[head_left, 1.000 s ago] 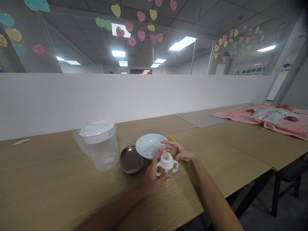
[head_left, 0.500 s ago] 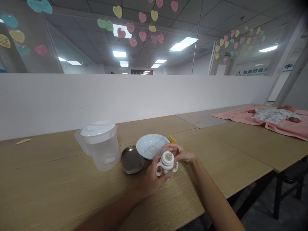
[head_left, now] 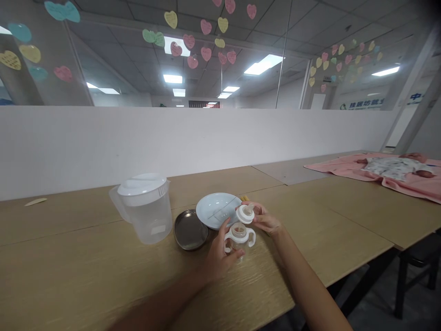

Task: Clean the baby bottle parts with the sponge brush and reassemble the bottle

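A clear baby bottle (head_left: 239, 233) with two white handles stands on the table, its mouth uncovered. My left hand (head_left: 222, 253) is closed around its left side, thumb across the front. Just above and a little right of the open neck, my right hand (head_left: 263, 218) grips the bottle's white nipple cap (head_left: 245, 214), which is tilted to the right and apart from the bottle. Directly behind the bottle sits a pale blue-white bowl (head_left: 210, 204) with a thin stick-like thing and something clear in it. To the left lies a dark metal tray (head_left: 190, 230).
A clear plastic pitcher (head_left: 149, 220) with a white lid stands left of the tray. Something yellow (head_left: 245, 198) lies behind my right hand. A baby-like figure (head_left: 391, 168) lies on a pink cloth (head_left: 347, 163) at far right. A white wall (head_left: 193, 138) backs the table.
The nipple cap has come off the bottle. My right hand has lifted it up and tipped it to the right. My left hand has stayed on the bottle.
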The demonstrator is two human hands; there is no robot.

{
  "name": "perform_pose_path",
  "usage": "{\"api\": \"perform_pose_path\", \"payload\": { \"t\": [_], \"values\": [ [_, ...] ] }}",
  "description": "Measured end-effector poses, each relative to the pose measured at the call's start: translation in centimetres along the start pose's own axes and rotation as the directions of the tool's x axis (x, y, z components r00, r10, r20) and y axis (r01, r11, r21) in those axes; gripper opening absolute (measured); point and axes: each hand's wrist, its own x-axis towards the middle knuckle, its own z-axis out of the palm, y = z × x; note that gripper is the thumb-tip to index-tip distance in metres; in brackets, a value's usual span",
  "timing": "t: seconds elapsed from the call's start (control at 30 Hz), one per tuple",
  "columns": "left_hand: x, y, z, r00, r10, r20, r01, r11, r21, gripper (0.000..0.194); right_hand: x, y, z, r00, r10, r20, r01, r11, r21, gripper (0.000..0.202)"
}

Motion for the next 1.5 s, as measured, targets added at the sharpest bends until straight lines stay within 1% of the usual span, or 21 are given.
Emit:
{"api": "perform_pose_path", "payload": {
  "t": [0.07, 0.23, 0.27, 0.33, 0.4, 0.47, 0.53, 0.6, 0.67, 0.77, 0.93, 1.0, 1.1, 1.23, 1.3, 1.4, 1.5],
  "values": [
    [0.0, -0.1, -0.1, 1.000, 0.005, 0.005, -0.005, 1.000, 0.021, 0.085, 0.0, 0.0, 0.0, 0.999, -0.029, -0.026, 0.030, 0.999, 0.037, 0.053],
    [0.0, -0.5, -0.2, 0.999, 0.010, 0.035, -0.012, 0.999, 0.052, 0.083, -0.1, 0.2, 0.0, 0.994, -0.097, -0.040, 0.102, 0.983, 0.151, 0.050],
    [-0.1, -0.5, -0.2, 0.999, 0.008, 0.033, -0.010, 0.999, 0.052, 0.083, -0.2, 0.2, -0.1, 0.991, -0.118, -0.058, 0.126, 0.977, 0.174, 0.051],
    [-0.1, -0.5, -0.2, 1.000, -0.003, 0.031, 0.002, 0.999, 0.045, 0.083, -0.2, 0.3, -0.4, 0.977, -0.170, -0.131, 0.196, 0.955, 0.223, 0.050],
    [-0.2, -0.5, -0.2, 0.999, -0.021, 0.031, 0.020, 0.999, 0.046, 0.084, -0.3, 0.4, -0.6, 0.943, -0.235, -0.236, 0.294, 0.919, 0.261, 0.051],
    [-0.3, -0.4, -0.3, 0.999, -0.045, 0.028, 0.043, 0.997, 0.067, 0.084, -0.2, 0.3, -0.8, 0.895, -0.297, -0.332, 0.393, 0.878, 0.274, 0.051],
    [-0.3, -0.3, -0.3, 0.998, -0.058, 0.016, 0.056, 0.994, 0.095, 0.084, 0.0, 0.1, -0.9, 0.853, -0.341, -0.395, 0.462, 0.845, 0.268, 0.049],
    [-0.3, -0.3, -0.3, 0.998, -0.059, 0.011, 0.058, 0.992, 0.110, 0.085, 0.3, -0.1, -0.7, 0.832, -0.355, -0.426, 0.489, 0.833, 0.261, 0.045],
    [-0.2, -0.3, -0.2, 0.998, -0.054, 0.014, 0.052, 0.992, 0.115, 0.085, 0.6, -0.3, -0.5, 0.832, -0.346, -0.434, 0.483, 0.836, 0.259, 0.040],
    [-0.2, -0.1, -0.2, 0.999, -0.051, 0.016, 0.049, 0.991, 0.122, 0.085, 1.3, -0.1, -0.1, 0.843, -0.304, -0.443, 0.448, 0.854, 0.265, 0.033],
    [-0.3, 0.4, -0.2, 1.000, -0.023, 0.015, 0.021, 0.993, 0.120, 0.084, 2.6, 1.1, 0.2, 0.861, -0.229, -0.455, 0.381, 0.882, 0.278, 0.024],
    [-0.3, 0.5, -0.1, 1.000, -0.015, 0.011, 0.014, 0.993, 0.117, 0.083, 3.0, 1.7, 0.3, 0.856, -0.215, -0.470, 0.365, 0.895, 0.257, 0.023],
    [-0.3, 0.5, -0.1, 0.999, -0.034, 0.015, 0.032, 0.994, 0.103, 0.084, 3.5, 2.4, 0.5, 0.837, -0.197, -0.511, 0.332, 0.924, 0.187, 0.028],
    [-0.2, 0.7, 0.0, 1.000, -0.019, 0.011, 0.018, 0.995, 0.096, 0.082, 3.8, 3.0, 0.4, 0.809, -0.225, -0.543, 0.289, 0.957, 0.033, 0.036],
    [-0.2, 0.9, 0.0, 1.000, -0.009, 0.010, 0.008, 0.995, 0.099, 0.081, 3.7, 3.2, 0.3, 0.809, -0.240, -0.536, 0.245, 0.967, -0.063, 0.037],
    [-0.2, 1.0, 0.1, 1.000, -0.018, 0.017, 0.017, 0.996, 0.091, 0.080, 3.4, 3.2, 0.2, 0.830, -0.272, -0.487, 0.155, 0.951, -0.266, 0.038],
    [-0.3, 1.1, 0.1, 1.000, -0.025, 0.013, 0.024, 0.996, 0.090, 0.079, 2.9, 3.2, 0.5, 0.880, -0.294, -0.374, 0.065, 0.853, -0.517, 0.039]
  ]
}}
